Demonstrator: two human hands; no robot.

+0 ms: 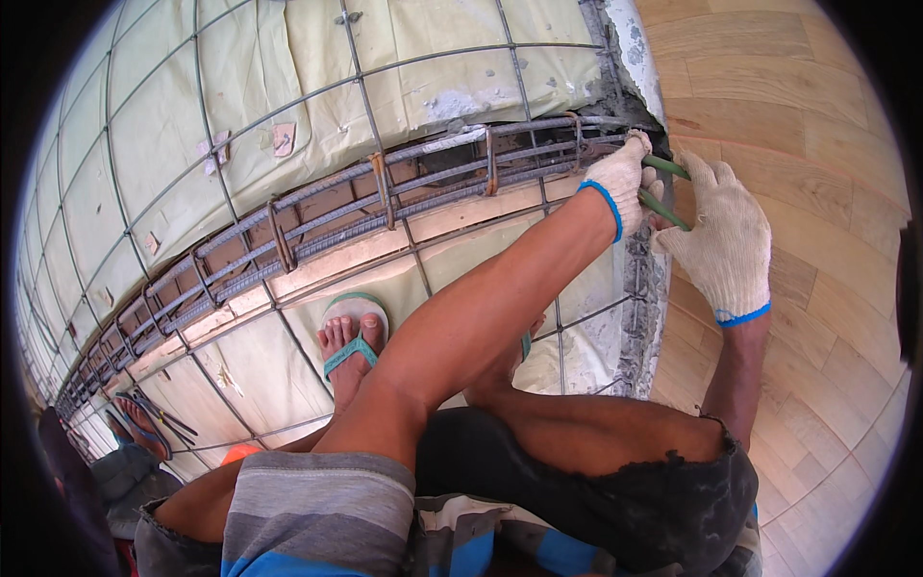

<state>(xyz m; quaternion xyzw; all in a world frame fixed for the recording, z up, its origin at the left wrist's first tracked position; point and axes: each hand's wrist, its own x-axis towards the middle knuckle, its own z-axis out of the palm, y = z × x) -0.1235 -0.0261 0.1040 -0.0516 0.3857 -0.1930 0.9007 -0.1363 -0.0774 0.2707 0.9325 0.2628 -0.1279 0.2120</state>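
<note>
Both my hands wear off-white knit gloves with blue cuffs and meet at the right end of a long rebar cage (385, 188). Between them is a pair of green-handled pincers (665, 207), handles spread apart, its jaws hidden behind my left glove. My right hand (719, 231) is on the handle ends, thumb at the lower handle and fingers at the upper one. My left hand (620, 183) is closed right beside the bar ends; what its fingers hold is hidden.
Pale yellowish sheeting (433, 67) lies under a grid of thin steel bars (358, 72). A wooden strip (336, 252) runs along the cage. A rough concrete edge (639, 288) borders wood-look planks (798, 192). Another person's sandaled foot (144, 428) is at the far left.
</note>
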